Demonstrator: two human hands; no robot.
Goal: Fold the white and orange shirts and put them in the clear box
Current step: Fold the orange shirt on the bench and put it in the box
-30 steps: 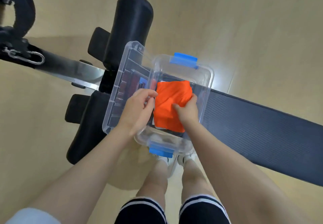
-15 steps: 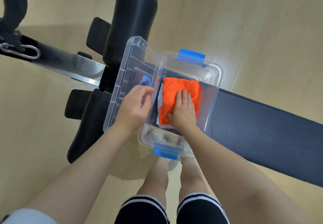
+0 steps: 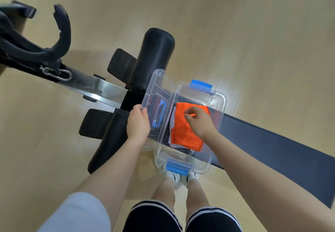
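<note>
The folded orange shirt [image 3: 184, 132] lies inside the clear box [image 3: 220, 105], which rests on a black padded bench. A strip of the white shirt [image 3: 172, 121] shows beneath its left edge. My right hand [image 3: 198, 121] hovers over the orange shirt with fingers loosely curled, holding nothing. My left hand [image 3: 137, 123] grips the left edge of the clear lid [image 3: 154, 88], which lies beside the box on its left and has a blue handle. Blue latches sit at the box's far and near ends.
The bench pad [image 3: 272, 150] runs off to the right. Black foam rollers [image 3: 155, 54] and a metal bar [image 3: 97, 86] with a carabiner stand to the left. Pale wooden floor lies all around; my legs and white shoes [image 3: 174, 177] are below the box.
My right hand lifted off the orange shirt, which now lies flat in the box. My left hand moved from the box's rim to the lid's outer edge.
</note>
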